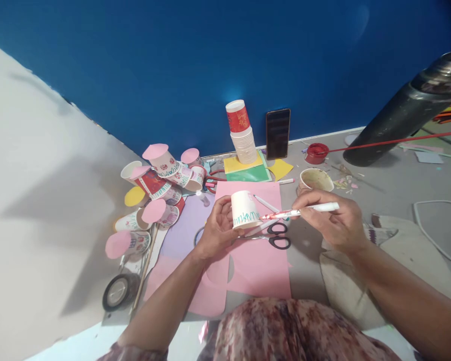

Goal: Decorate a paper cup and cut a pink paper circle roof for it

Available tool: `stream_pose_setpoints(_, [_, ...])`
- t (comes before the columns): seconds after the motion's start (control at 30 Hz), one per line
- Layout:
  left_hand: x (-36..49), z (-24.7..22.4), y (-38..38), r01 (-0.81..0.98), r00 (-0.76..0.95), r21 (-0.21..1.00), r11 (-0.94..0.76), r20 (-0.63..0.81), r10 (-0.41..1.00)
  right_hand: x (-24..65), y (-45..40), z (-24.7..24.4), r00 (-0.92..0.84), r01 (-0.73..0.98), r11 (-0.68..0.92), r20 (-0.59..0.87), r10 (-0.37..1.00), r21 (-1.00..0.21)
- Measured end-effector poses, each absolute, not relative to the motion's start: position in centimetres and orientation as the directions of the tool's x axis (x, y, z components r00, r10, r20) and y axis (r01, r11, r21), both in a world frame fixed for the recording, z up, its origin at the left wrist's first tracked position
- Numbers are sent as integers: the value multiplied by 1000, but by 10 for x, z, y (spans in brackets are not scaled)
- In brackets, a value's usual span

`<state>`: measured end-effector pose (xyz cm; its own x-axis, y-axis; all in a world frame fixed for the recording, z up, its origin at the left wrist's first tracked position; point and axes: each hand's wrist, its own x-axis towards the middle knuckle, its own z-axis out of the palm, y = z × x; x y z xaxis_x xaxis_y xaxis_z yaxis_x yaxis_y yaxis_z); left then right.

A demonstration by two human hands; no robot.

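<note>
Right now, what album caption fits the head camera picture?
Left hand holds a cup, right hand a marker, over pink paper.

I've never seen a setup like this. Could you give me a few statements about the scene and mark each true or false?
1. The left hand holds a white paper cup. True.
2. The right hand holds a paintbrush over the dark bottle. False: the right hand holds a marker, its tip at the paper cup, and the dark bottle stands off to the right.
3. A red cup tops the stack of white cups. True.
4. The scissors hang on the wall. False: the scissors lie over pink paper.
5. A phone stands upright near the blue wall. True.
</note>
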<state>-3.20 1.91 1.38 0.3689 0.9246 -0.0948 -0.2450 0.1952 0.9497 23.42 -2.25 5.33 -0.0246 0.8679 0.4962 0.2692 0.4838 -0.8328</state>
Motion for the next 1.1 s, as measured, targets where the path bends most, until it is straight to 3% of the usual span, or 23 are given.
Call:
stream_pose_setpoints(0.33, [-32, 14, 19, -245, 378, 949, 199, -96, 921, 233, -21, 50, -120, 188, 519, 505, 855, -834])
stream_pose_setpoints(0.53, [-35, 12, 21, -290, 408, 918, 271, -138, 902, 235, -21, 49, -71, 121, 543, 538, 840, -831])
stream_pose_setpoints(1.1, [-38, 9, 21, -347, 420, 893, 287, -125, 899, 232, -21, 46, -135, 131, 572, 557, 820, -810])
